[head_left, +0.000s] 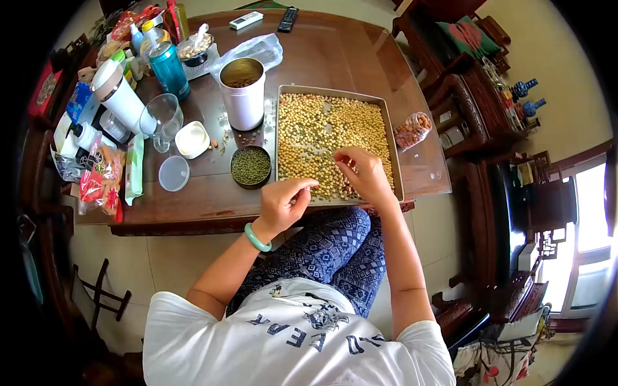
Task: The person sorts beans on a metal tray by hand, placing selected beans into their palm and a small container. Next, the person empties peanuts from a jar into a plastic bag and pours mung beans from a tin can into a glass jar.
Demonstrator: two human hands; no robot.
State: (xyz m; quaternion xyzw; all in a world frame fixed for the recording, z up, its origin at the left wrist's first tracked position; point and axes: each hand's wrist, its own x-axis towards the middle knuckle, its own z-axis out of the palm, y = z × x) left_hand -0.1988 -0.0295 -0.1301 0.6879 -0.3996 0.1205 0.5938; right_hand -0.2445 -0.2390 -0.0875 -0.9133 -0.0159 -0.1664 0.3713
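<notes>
A rectangular metal tray (398,161) holds a spread of yellow beans (360,125) with green ones mixed in. Over its lower left part is my left hand (283,202), thumb and forefinger brought together; anything between them is too small to make out. My right hand (362,172) hovers over the tray's lower right part, fingers curled in a pinch, its contents hidden. Left of the tray stands a round dark container of green beans (250,166). Behind that container is a tall white canister (244,103), open at the top. A jar of reddish nuts (412,131) lies right of the tray.
On the table (335,48) are a glass pitcher (164,116), a white round container (192,139), a clear lid (174,174), a blue bottle (168,69), a white flask (119,96), snack packets (103,174) and two remotes at the far edge. Wooden chairs stand right.
</notes>
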